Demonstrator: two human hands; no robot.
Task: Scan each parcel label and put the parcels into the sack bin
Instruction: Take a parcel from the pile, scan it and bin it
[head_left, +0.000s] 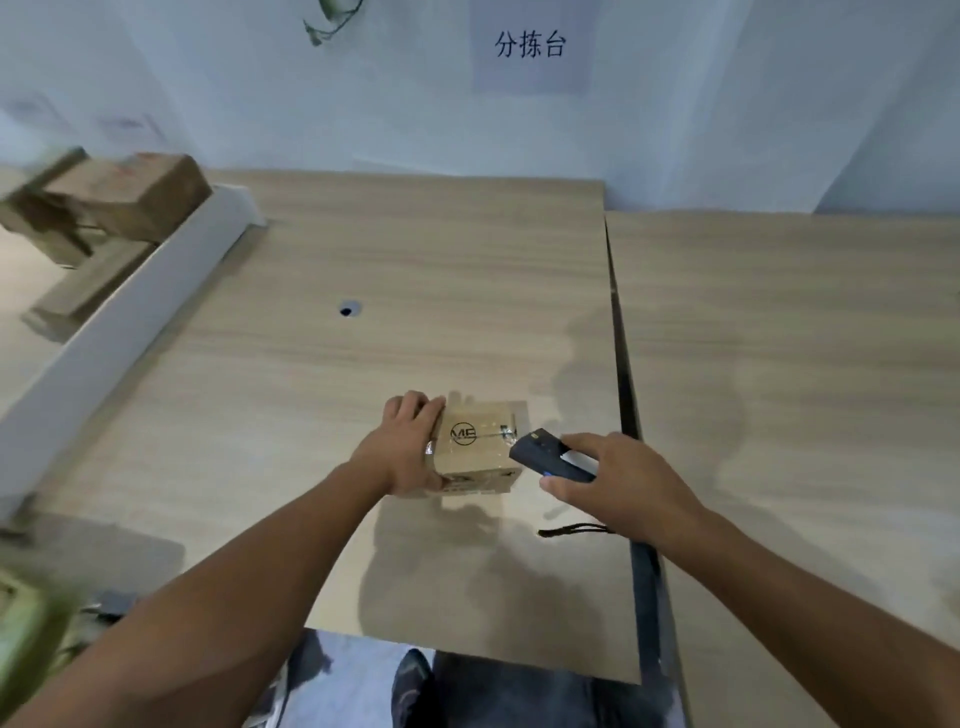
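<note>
A small brown cardboard parcel (480, 447) with a round black logo on top sits on the wooden table (363, 291), near its front edge. My left hand (405, 441) grips the parcel's left side. My right hand (618, 483) holds a dark handheld scanner (545, 454) whose front end points at the parcel's right side, almost touching it. A black wrist strap (571, 530) hangs from the scanner under my right hand. No sack bin is recognisable in view.
Several blurred cardboard boxes (119, 197) lie at the far left behind a white rail (130, 317). A second table (789, 364) adjoins on the right across a narrow gap. A paper sign (530, 47) hangs on the wall. A small hole (347, 310) marks the table.
</note>
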